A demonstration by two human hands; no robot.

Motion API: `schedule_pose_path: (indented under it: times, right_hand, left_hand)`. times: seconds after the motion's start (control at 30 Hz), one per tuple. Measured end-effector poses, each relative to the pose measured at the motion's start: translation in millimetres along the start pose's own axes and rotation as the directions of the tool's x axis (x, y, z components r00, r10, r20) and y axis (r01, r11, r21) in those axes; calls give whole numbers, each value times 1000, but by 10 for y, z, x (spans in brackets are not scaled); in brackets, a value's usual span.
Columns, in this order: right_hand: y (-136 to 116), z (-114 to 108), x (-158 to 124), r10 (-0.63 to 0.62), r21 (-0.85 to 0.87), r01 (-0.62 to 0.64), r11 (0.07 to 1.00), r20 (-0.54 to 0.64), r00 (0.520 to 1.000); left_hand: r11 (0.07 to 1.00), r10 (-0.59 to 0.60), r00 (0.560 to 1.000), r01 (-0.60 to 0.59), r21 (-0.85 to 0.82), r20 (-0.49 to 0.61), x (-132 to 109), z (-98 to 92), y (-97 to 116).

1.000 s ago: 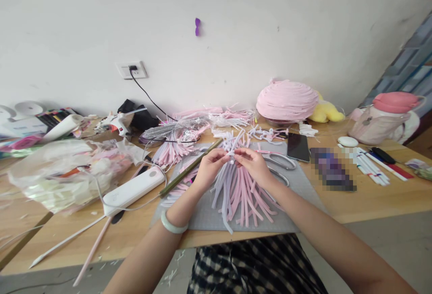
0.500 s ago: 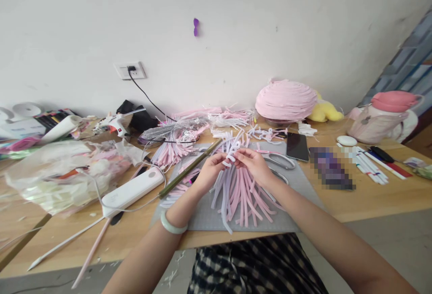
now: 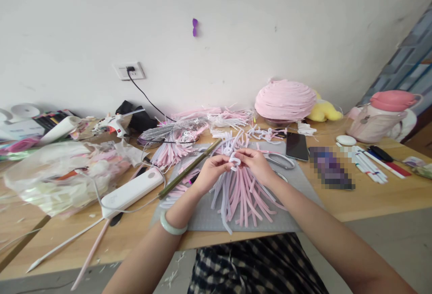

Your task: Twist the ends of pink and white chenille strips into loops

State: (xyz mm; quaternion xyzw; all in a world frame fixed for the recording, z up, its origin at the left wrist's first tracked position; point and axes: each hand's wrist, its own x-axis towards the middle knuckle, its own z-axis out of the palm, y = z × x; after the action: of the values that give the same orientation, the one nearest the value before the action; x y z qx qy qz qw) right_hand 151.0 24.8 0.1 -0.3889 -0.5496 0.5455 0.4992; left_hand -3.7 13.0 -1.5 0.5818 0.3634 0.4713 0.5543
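Note:
A white, fuzzy pipe cleaner (image 3: 235, 162), bent into small loops, is pinched between both my hands. My left hand (image 3: 216, 169) grips it from the left with thumb and fingers pressed together, a pale bangle (image 3: 170, 223) around that wrist. From the right, my right hand (image 3: 252, 160) holds the curled piece with closed fingertips. Right below and behind lie many pink and lilac pipe cleaners (image 3: 248, 197), fanned out on a grey cutting mat (image 3: 290, 215). Scissors (image 3: 281, 161) lie beside my right hand, partly covered. An olive-green rod (image 3: 189, 169) lies left of my left hand.
To the left are a white power strip (image 3: 133, 192), a glue gun (image 3: 116, 125) and a plastic bag of scraps (image 3: 64, 177). Rightward lie a dark phone (image 3: 297, 146), white markers (image 3: 371, 168) and a pink-lidded jug (image 3: 380, 118). A pink coiled dome (image 3: 285, 100) stands at the back.
The curled pipe cleaner has turned between my fingers, showing a rounder loop lower and nearer me. Both hands have shifted only slightly and keep their pinch.

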Motion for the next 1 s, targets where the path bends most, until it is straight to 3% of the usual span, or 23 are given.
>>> schedule_pose_path:
  times: [0.17, 0.3, 0.47, 0.57, 0.7, 0.8, 1.0]
  right_hand:
    - [-44, 26, -52, 12, 99, -11, 995, -1, 1000]
    - [-45, 49, -80, -53, 65, 51, 997, 33, 998]
    - [27, 19, -53, -175, -116, 178, 977, 35, 984]
    - [7, -22, -41, -295, -282, 301, 911, 66, 953]
    - [-73, -60, -45, -426, -397, 438, 807, 122, 896]
    - [-100, -63, -49, -435, -394, 452, 800, 137, 890]
    - [-51, -42, -42, -385, -362, 389, 847, 87, 919]
  left_hand:
    - [1000, 3, 993, -2, 6, -121, 3, 26, -7]
    - [1000, -5, 981, 1, -22, -195, 6, 41, -7]
    - [999, -39, 994, 37, -21, -98, 5, 50, -7]
    - [997, -75, 997, 74, -39, -31, -5, 56, 6]
    - [966, -156, 988, 148, -213, -21, -19, 63, 27]
    - [952, -159, 987, 153, -264, -3, -15, 59, 23]
    - [1000, -14, 995, 12, -24, -99, 8, 49, -7]
